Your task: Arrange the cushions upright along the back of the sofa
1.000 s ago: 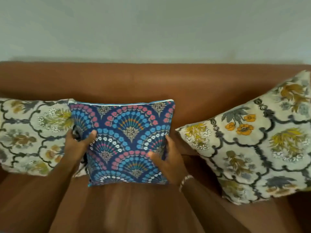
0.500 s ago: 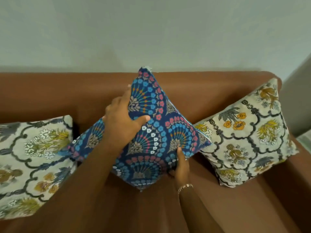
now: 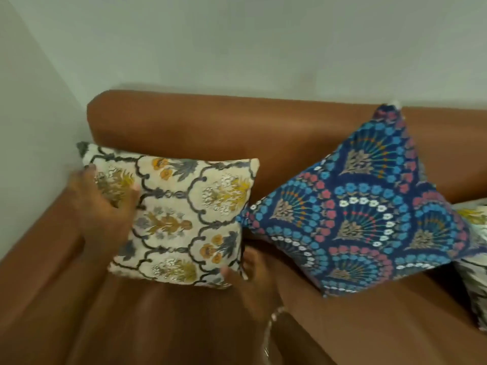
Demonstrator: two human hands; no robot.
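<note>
Gripping the cream floral cushion (image 3: 181,217) at the sofa's left end: left hand (image 3: 104,206) curled over its left edge, fingers (image 3: 92,171) clamped on the fabric, right hand (image 3: 250,275) pinching the lower right corner, bracelet (image 3: 274,316) at the wrist. Propped square against the brown sofa (image 3: 237,133) back, beside the armrest and a pale wall (image 3: 237,43). Leaning on one corner just right of it, the blue patterned cushion (image 3: 366,214), now released; half a second ago held by both hands. Barely showing at the right edge, another floral cushion (image 3: 474,280).
</note>
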